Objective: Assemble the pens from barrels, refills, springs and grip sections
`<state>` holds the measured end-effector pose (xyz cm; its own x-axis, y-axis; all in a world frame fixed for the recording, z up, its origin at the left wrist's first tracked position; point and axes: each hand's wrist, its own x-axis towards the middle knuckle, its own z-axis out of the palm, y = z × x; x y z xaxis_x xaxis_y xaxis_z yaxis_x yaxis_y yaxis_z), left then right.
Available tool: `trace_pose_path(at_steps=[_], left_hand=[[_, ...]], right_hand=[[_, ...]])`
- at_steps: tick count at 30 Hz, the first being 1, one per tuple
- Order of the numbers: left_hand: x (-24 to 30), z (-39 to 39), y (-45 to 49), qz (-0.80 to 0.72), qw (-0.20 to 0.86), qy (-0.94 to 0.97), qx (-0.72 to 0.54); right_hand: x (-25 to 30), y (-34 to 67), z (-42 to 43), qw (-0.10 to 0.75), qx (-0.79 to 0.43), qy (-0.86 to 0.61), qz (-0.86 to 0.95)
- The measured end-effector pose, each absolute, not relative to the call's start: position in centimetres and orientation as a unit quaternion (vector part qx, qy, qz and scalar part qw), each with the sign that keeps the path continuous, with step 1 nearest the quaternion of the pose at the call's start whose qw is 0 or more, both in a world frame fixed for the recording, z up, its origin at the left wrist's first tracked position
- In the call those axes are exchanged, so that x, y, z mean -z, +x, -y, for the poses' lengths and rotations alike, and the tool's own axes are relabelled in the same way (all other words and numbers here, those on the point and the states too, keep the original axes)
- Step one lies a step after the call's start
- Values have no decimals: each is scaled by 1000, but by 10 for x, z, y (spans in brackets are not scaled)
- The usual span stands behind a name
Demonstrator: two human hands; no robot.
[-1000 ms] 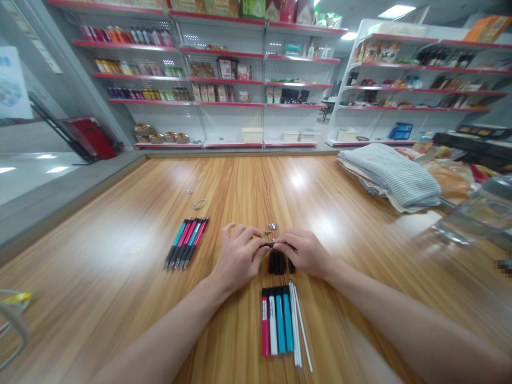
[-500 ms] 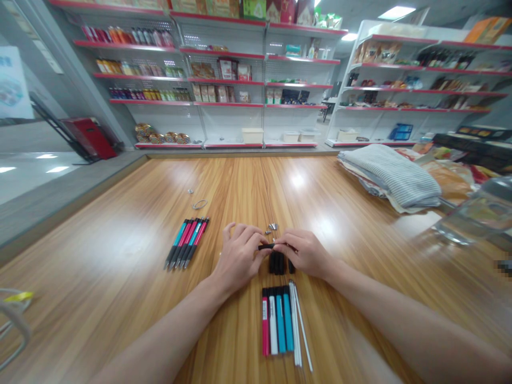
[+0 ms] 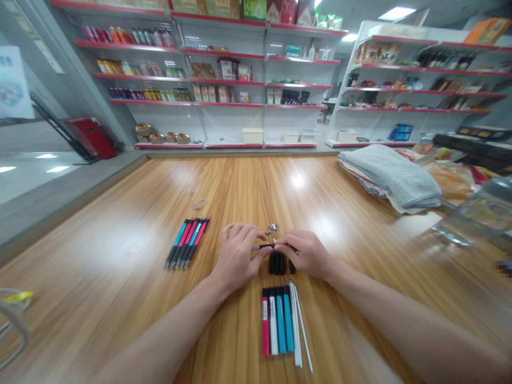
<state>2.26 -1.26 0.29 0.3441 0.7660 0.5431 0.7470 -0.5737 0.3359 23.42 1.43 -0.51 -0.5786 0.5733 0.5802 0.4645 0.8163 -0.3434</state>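
Note:
Over the middle of the table, my left hand (image 3: pixel 240 250) and my right hand (image 3: pixel 306 250) meet at a pen part with a black grip (image 3: pixel 265 246), held level between them. My right fingertips pinch its right end, partly hiding it. The left thumb lies against the left part, the index finger arched just above. Below the hands, several black pen grips (image 3: pixel 277 263) lie side by side, another near my right hand. Small metal pen tips (image 3: pixel 273 227) lie beyond. Closer to me are pink, white and blue pen barrels (image 3: pixel 280 322) and several white refills (image 3: pixel 296 325).
Several complete pens (image 3: pixel 187 244) lie in a row on the left, with a thin wire loop (image 3: pixel 200 204) behind them. Folded striped cloth (image 3: pixel 394 173) and a clear water container (image 3: pixel 476 213) are on the right. Stocked shelves (image 3: pixel 228 80) stand beyond the table.
My left fingers have loosened and spread slightly, with the index finger lifting off the black grip and more of the part's left end showing. My right hand has barely moved.

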Motion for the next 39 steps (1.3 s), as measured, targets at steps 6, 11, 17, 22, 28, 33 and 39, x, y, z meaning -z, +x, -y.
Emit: trace_pose_path(at_steps=[6,11,17,22,28,33,39], left_hand=[[-5,13,23,-440,2,832,-339],[-4,13,23,-447,10,826,-342],[-2,12,22,-432,8,837,-335],[-4,13,22,-429,7,834,-347],[-3,13,22,-430,7,833,-349],[-5,15,24,-422,2,843,-334],[-6,18,26,-408,-12,854,-322]], right_hand=[[5,234,-14,358,-73,-287,885],[5,234,-14,362,-77,-287,884],[7,234,-14,352,-71,-290,887],[8,236,-13,361,-73,-286,885],[7,235,-12,362,-64,-291,883],[7,236,-11,359,-56,-292,885],[6,237,-11,345,-44,-285,893]])
